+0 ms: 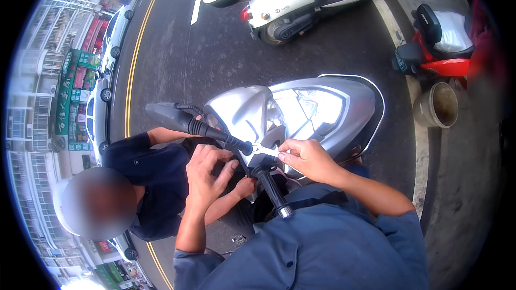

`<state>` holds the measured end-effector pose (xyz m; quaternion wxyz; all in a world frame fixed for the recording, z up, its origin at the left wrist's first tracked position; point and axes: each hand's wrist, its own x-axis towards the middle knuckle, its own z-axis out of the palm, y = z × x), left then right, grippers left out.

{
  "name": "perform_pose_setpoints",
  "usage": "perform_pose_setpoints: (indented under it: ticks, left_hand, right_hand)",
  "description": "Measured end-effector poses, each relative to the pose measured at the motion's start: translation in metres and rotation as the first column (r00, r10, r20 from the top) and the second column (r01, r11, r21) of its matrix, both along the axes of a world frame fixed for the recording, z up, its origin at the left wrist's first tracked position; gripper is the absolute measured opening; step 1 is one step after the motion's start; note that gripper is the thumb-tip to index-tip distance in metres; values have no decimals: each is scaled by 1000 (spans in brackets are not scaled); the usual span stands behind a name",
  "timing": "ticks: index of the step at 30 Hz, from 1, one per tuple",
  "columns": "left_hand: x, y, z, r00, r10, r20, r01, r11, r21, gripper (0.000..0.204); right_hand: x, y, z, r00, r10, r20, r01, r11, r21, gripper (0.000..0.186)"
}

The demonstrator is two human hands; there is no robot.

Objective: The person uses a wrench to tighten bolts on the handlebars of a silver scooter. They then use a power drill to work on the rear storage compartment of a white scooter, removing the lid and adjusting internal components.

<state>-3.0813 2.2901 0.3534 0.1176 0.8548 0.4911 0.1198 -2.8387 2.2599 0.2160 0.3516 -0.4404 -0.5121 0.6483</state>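
My right hand pinches a silver wrench between thumb and fingers. The wrench's far end meets the base of a black mirror stem on a silver scooter. The black mirror points left, away from the handlebar. My left hand hovers just below the stem, fingers curled and thumb apart, with nothing visible in it. Whether it touches the stem I cannot tell. Below the wrench, a black handlebar grip with a silver end points toward me.
On the left another person in a dark shirt leans close, a hand beside the handlebar. A white scooter stands beyond, a red one at the right. A dirty bucket sits by the kerb. Cars line the far roadside.
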Motion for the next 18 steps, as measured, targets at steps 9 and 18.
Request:
perform_pose_setpoints:
  ticks: [9, 18]
  left_hand:
    - [48, 57, -1, 598, -479, -643, 391, 874, -287, 32]
    - [60, 53, -5, 653, -402, -642, 243, 914, -324, 24]
  right_hand:
    - [-1, -4, -7, 1000, 1, 8, -2, 995, 97, 25]
    - [-2, -13, -10, 980, -106, 168, 52, 953, 299, 21]
